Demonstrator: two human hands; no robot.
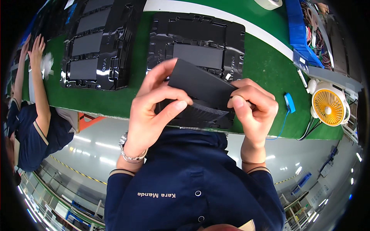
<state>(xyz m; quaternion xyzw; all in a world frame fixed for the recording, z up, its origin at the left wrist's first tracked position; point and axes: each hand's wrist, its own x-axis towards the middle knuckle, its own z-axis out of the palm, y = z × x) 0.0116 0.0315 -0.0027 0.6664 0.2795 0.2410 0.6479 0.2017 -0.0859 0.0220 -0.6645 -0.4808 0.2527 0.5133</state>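
Note:
A flat, dark grey rectangular panel (200, 82) is held tilted above the black plastic tray (196, 25) in front of me. My left hand (156, 102) grips its left end, fingers behind and thumb at the lower edge. At the right end, my right hand (252, 106) pinches the panel's corner between thumb and bent fingers. Beneath the panel hangs a dark strip with faint print (208, 111); whether it is joined to the panel I cannot tell. A small white piece (228, 76) shows by the panel's upper right edge. Another grey panel (198, 56) lies in a tray pocket.
Left of the tray stands a stack of black trays (119, 57) with grey panels. To the right are a blue bin of wires (302, 34), a marker (302, 80), a blue clip on a cord (289, 102) and an orange-and-white fan (328, 106). A co-worker's arm (40, 77) reaches in at far left.

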